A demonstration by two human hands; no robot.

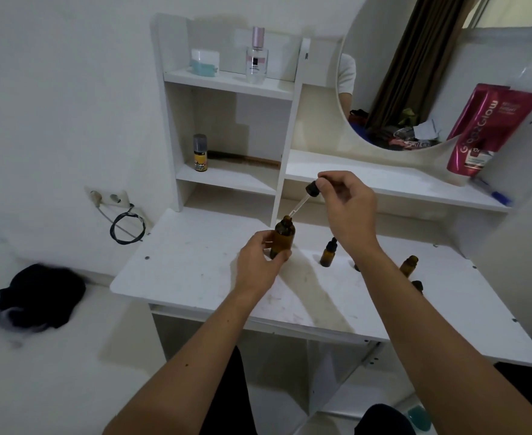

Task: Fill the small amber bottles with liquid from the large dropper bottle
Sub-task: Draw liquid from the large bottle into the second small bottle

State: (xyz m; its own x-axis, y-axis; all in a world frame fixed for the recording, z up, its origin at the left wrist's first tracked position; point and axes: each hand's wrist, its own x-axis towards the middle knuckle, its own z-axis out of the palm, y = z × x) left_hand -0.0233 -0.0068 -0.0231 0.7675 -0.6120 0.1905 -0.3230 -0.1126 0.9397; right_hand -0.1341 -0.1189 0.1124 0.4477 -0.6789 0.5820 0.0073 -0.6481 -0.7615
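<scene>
Head view, looking down at white desk (195, 271).

Large amber bottle (284, 237): brown translucent glass, round shoulders, narrow open neck, uncapped. Gripped around lower body by left hand (260, 266), fingers and thumb curled round it. Upright, at mid-desk; cannot tell whether base touches the surface or sits just above it.

Dropper (302, 200): black ribbed cap with rubber bulb on top, clear thin glass pipette below. Pinched at bulb by right hand (349, 211), thumb and forefinger closed on it, other fingers loosely curled. Tilted, bulb up and to the right, tip down-left right at mouth of large bottle; too small to tell if tip is inside the neck.

Capped small bottle (328, 253): amber glass, black dropper top, standing upright on desk just right of large bottle, apart from it.

Open small bottle (409, 265): amber, no cap seen, standing near right forearm, partly hidden by it. One more small dark-topped bottle (417, 285) just in front of that, mostly hidden.

Around: pink tube (484, 130) leaning against the wall by round mirror (415, 73); perfume bottle (256, 58) on top shelf; yellow-labelled can (200, 153) on middle shelf; black cloth (40, 296) on floor at left.
</scene>
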